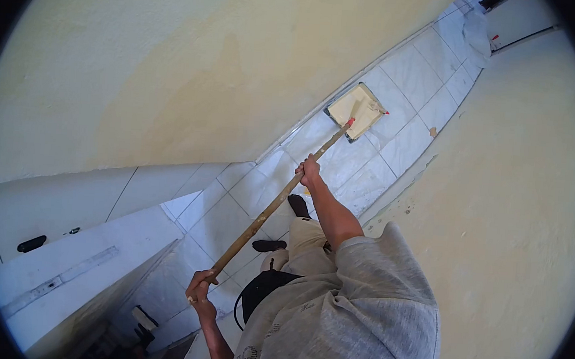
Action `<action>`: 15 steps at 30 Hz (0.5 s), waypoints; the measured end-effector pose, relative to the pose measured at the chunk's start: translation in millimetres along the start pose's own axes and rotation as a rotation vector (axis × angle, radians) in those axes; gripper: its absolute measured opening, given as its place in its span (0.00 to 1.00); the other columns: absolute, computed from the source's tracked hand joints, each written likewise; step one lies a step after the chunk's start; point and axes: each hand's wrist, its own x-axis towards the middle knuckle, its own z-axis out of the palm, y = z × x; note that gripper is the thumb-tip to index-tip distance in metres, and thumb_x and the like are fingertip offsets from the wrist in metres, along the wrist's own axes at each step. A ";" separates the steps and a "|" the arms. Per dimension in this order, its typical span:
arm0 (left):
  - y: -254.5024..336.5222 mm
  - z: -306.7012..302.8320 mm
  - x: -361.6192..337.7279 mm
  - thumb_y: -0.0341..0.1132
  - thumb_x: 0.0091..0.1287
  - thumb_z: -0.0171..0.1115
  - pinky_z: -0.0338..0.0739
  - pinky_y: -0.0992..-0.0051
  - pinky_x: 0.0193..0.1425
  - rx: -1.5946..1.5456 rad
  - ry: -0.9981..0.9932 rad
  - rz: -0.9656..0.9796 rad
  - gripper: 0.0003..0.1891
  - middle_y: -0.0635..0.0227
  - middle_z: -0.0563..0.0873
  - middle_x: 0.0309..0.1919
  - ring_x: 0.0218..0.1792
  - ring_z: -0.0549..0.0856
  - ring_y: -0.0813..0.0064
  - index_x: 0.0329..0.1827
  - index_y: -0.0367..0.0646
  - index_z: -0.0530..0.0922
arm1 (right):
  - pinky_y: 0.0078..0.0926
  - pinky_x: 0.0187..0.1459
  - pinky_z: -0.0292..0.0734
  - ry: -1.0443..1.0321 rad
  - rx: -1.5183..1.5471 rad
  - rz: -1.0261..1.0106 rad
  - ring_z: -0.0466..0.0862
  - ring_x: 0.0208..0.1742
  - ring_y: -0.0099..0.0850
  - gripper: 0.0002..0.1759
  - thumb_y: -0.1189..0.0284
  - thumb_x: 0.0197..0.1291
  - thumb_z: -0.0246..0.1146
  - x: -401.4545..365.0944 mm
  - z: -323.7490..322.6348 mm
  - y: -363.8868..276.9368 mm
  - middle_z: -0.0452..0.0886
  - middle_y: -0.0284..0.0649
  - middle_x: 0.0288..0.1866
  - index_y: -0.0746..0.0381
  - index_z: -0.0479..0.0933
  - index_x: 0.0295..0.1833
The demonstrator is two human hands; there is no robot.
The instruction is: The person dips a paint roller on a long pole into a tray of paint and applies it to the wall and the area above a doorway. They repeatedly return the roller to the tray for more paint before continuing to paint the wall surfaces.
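At left, the left hand [202,288] was curled around the near end of the pole [261,219]; right of it, the right hand [309,171] gripped farther up. The pole's far end reached the tray [327,111], its roller apparently half-hidden in paint [344,109].

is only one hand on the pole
No, the right hand grips the pole nearer the tray, and the left hand holds its other end.

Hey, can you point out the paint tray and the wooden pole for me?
Paint tray [350,140]: head view, on the lower corner of its rim.
Wooden pole [265,214]: head view, about midway along its shaft.
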 end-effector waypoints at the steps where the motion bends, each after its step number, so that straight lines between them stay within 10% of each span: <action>1: -7.6 -2.3 -4.0 0.48 0.70 0.55 0.72 0.71 0.45 -0.036 -0.011 0.010 0.22 0.59 0.84 0.33 0.32 0.79 0.71 0.45 0.34 0.82 | 0.29 0.19 0.67 0.000 -0.005 -0.005 0.63 0.18 0.25 0.17 0.57 0.73 0.50 -0.5 -2.3 -2.8 0.61 0.32 0.21 0.58 0.63 0.37; 15: -54.3 -32.4 -38.7 0.49 0.66 0.64 0.77 0.73 0.42 -0.322 0.307 -0.303 0.25 0.64 0.81 0.40 0.38 0.80 0.73 0.57 0.39 0.76 | 0.28 0.21 0.66 -0.130 0.137 0.127 0.59 0.17 0.25 0.19 0.53 0.71 0.53 -31.4 -3.5 3.8 0.58 0.31 0.20 0.53 0.59 0.34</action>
